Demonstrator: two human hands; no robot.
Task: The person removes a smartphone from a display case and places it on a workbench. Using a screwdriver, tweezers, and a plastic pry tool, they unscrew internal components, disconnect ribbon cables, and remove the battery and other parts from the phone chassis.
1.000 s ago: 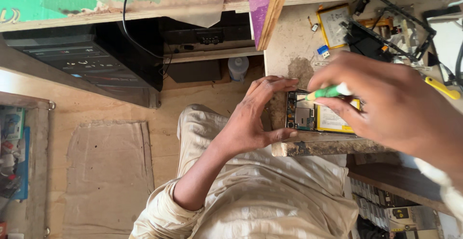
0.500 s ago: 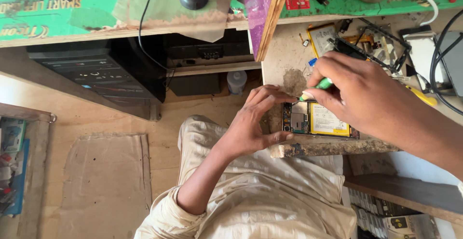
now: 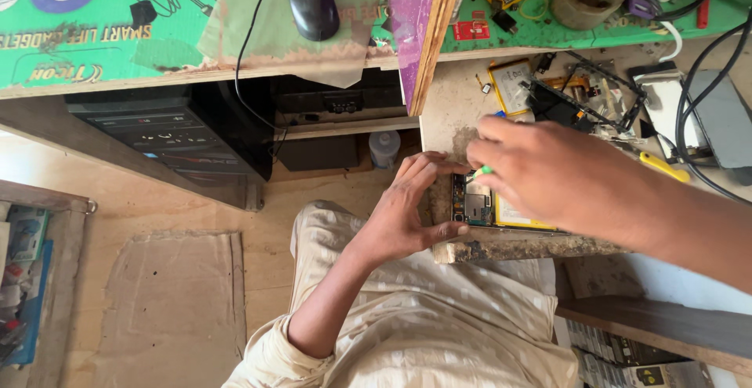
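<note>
Seen from above, the left hand (image 3: pixel 407 208) braces an opened mobile phone with its back cover removed, green circuit board and yellow-edged battery exposed (image 3: pixel 492 206), which lies flat at the near edge of a worn stone-topped workbench (image 3: pixel 454 114). The thumb presses the phone's near side and the fingers curl over its far left corner, so this hand clamps the device; the forearm rises from the lap, wrist bent upward. To the right, the right hand (image 3: pixel 560 176) hovers over the phone, its fingers pinched around a slim green-handled tool (image 3: pixel 486 170) whose tip points down at the circuit board; the forearm enters from the lower right, and the hand hides much of the battery. Likely hazards: the tool tip could slip off a small fastener and scratch the board or puncture the battery, because the working point is partly hidden; the phone, sitting close to the bench edge, could slide off if the left hand's grip loosens.
</note>
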